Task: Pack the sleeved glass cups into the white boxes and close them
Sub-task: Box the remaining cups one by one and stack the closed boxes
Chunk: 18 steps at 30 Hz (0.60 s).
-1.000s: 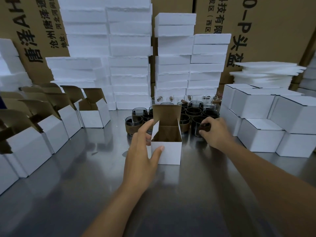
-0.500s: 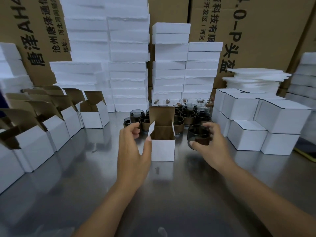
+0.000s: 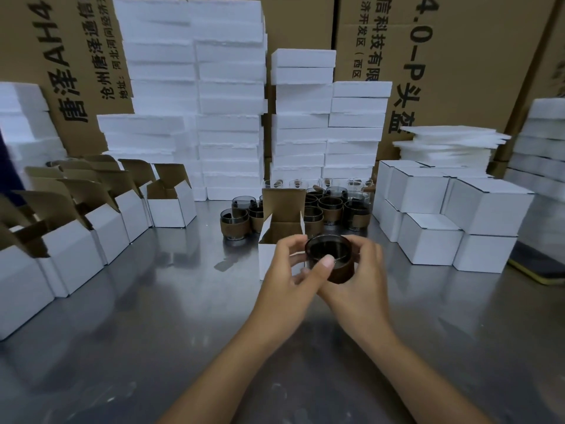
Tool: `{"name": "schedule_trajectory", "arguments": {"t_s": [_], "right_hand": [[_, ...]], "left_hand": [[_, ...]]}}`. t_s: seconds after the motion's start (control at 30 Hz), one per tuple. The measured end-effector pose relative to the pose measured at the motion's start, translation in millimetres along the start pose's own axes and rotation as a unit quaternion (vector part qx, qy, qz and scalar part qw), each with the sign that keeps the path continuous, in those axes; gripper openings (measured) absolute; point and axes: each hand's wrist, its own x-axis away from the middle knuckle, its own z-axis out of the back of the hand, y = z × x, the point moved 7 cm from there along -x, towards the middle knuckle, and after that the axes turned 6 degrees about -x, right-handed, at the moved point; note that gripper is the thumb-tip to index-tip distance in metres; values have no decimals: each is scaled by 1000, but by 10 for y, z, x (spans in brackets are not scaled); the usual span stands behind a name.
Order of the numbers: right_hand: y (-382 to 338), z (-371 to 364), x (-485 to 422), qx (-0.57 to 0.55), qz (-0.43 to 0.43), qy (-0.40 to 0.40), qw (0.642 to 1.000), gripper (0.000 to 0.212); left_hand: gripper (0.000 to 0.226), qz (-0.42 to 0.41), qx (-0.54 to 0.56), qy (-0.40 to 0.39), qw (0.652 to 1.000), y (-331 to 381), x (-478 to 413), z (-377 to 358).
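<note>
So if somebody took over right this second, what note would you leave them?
Left hand and right hand: both grip one cup, held just in front of the open box, not yet in it.
Done: closed boxes stacked at right, contents unseen.
Left: put this cup in and shut the flap, then pack the loose cups behind into the empty boxes at left.
</note>
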Motion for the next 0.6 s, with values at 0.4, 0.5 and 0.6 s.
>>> {"name": "schedule_trajectory", "arguments": {"t_s": [0.4, 0.5, 0.6], "right_hand": [[40, -158, 77, -16, -9, -83, 996, 70], [46, -139, 78, -50, -22, -103, 993, 66], [84, -161, 92, -66, -57, -114, 990, 64]], "left_hand": [[68, 132, 208, 10, 969, -315, -75, 143], [56, 133, 249, -39, 958, -313, -81, 134], [50, 138, 262, -60, 953, -345, -86, 108]]}}
